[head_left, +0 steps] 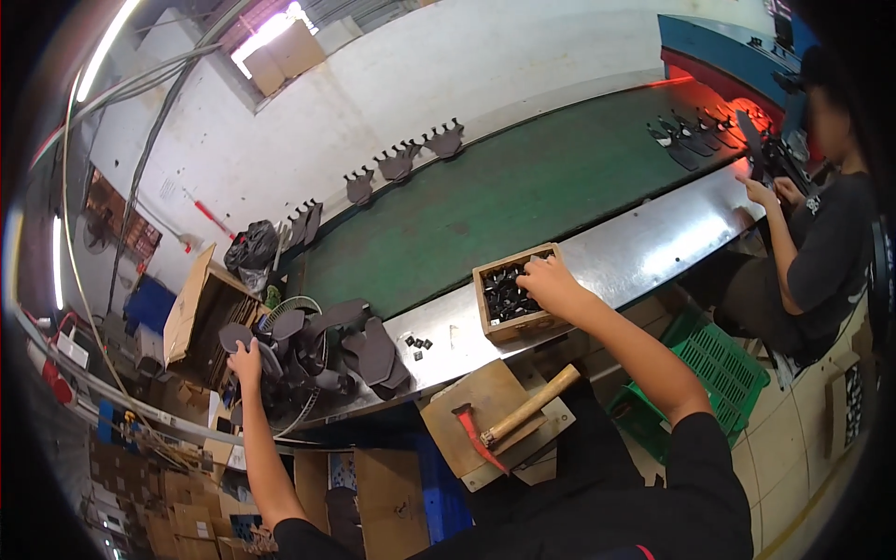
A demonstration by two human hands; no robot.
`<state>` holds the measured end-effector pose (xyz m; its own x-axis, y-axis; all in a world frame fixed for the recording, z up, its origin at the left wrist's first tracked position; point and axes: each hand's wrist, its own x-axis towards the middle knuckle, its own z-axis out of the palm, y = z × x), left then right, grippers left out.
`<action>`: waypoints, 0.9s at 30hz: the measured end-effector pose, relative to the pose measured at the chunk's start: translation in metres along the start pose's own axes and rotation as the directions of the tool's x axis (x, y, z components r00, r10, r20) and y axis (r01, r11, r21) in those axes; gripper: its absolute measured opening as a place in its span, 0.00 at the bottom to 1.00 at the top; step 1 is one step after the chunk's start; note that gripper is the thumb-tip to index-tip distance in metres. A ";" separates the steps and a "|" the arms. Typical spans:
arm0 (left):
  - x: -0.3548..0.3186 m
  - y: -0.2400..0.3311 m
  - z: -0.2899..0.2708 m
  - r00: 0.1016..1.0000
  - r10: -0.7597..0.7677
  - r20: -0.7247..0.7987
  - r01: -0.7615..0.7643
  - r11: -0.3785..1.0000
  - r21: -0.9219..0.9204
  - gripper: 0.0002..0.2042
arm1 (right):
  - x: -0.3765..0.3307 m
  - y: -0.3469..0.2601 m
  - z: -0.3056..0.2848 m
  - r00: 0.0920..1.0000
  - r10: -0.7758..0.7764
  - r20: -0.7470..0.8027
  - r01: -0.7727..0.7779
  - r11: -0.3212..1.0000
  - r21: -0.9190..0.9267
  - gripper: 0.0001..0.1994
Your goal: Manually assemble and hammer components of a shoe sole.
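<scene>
My left hand (pixel 245 362) is closed on a dark grey sole-shaped piece (pixel 236 336) at the left end of the metal ledge. Beside it, more dark grey pieces (pixel 291 327) are heaped in and around a wire basket (pixel 320 362). My right hand (pixel 553 285) reaches into a wooden box (pixel 525 325) of small black parts (pixel 505 291). Its fingers curl down among the parts, and their tips are hidden. Several small black squares (pixel 417 345) lie on the ledge between my hands.
A red-headed hammer (pixel 513 411) rests on a board (pixel 467 392) before me. Beyond the metal ledge (pixel 653 243) runs a green conveyor belt (pixel 467 215) carrying dark pieces. A co-worker (pixel 821 205) sits at the right, holding a dark piece. Green crates (pixel 714 369) and cardboard boxes (pixel 392 504) stand below.
</scene>
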<state>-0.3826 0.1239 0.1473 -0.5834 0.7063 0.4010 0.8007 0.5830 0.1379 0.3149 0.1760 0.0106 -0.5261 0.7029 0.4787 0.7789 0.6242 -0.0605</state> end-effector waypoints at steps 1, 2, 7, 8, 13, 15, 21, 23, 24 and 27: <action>-0.008 0.026 0.003 0.999 0.023 0.025 -0.023 1.000 -0.016 0.33 | -0.002 0.005 0.005 0.994 0.030 0.104 -0.028 0.999 -0.022 0.07; -0.027 0.076 0.006 0.996 -0.001 0.084 -0.009 0.993 0.120 0.33 | -0.013 0.017 0.005 0.987 0.066 0.149 -0.055 0.995 -0.079 0.06; -0.024 0.023 -0.054 1.000 0.026 -0.002 -0.025 0.984 0.174 0.28 | 0.017 -0.012 -0.014 0.977 -0.003 0.215 0.009 1.000 -0.028 0.08; -0.040 0.055 -0.047 1.000 0.029 0.006 -0.029 0.981 0.192 0.26 | 0.008 -0.005 -0.021 0.966 0.048 0.253 -0.056 0.998 0.023 0.08; -0.093 0.104 -0.075 0.891 0.338 -0.302 -0.225 0.908 0.352 0.26 | 0.001 0.004 -0.044 0.943 0.125 0.310 -0.167 0.979 0.115 0.09; -0.106 0.114 -0.083 0.831 0.421 -0.364 -0.283 0.882 0.376 0.27 | 0.004 0.000 -0.044 0.953 0.054 0.297 -0.103 0.983 0.151 0.08; -0.144 0.151 -0.092 0.699 0.545 -0.464 -0.441 0.838 0.320 0.33 | 0.009 0.010 -0.040 0.926 0.089 0.366 -0.138 0.984 0.110 0.10; -0.161 0.161 -0.093 0.693 0.539 -0.479 -0.449 0.842 0.298 0.35 | 0.008 0.008 -0.045 0.948 0.114 0.299 -0.223 0.905 0.363 0.11; -0.173 0.170 -0.092 0.696 0.542 -0.471 -0.494 0.837 0.235 0.35 | 0.007 0.009 -0.046 0.946 0.110 0.303 -0.221 0.907 0.360 0.11; -0.216 0.212 -0.092 0.677 0.564 -0.472 -0.580 0.804 0.128 0.34 | 0.004 0.013 -0.055 0.979 0.191 0.066 -0.186 0.729 0.658 0.10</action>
<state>-0.0738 0.0582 0.1728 0.1208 0.6177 0.7771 0.9650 0.1104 -0.2378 0.3420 0.1685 0.0603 -0.3890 0.8299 0.4000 0.4412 0.5490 -0.7099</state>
